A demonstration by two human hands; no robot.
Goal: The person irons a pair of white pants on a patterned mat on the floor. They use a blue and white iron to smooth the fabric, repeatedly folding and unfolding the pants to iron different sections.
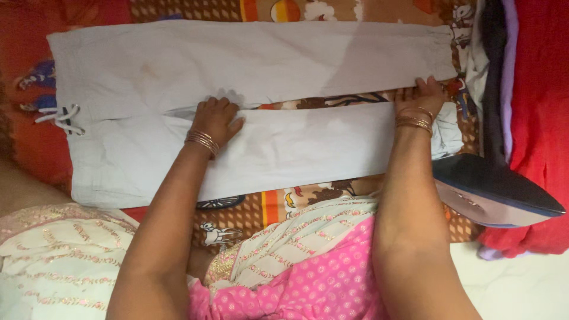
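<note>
White cotton trousers (255,89) lie spread flat before us on a patterned orange and brown bedsheet (237,216), waistband and drawstring (62,117) to our left, the two legs running off to the right with a narrow gap of sheet showing between them. Our left hand (216,117) rests palm down where the legs meet, fingers (220,104) loosely together and flat on the cloth, gripping nothing; the fabric lies under them and all around. Our right hand (422,98) presses near the hem end, its fingers stretched out across the gap so the tips touch the far leg's lower edge while the wrist sits over the near leg. Gold bangles (202,141) ring both wrists. Just beyond the right hand, a heap of red, dark and white clothes (533,89) lies beside the hems.
</note>
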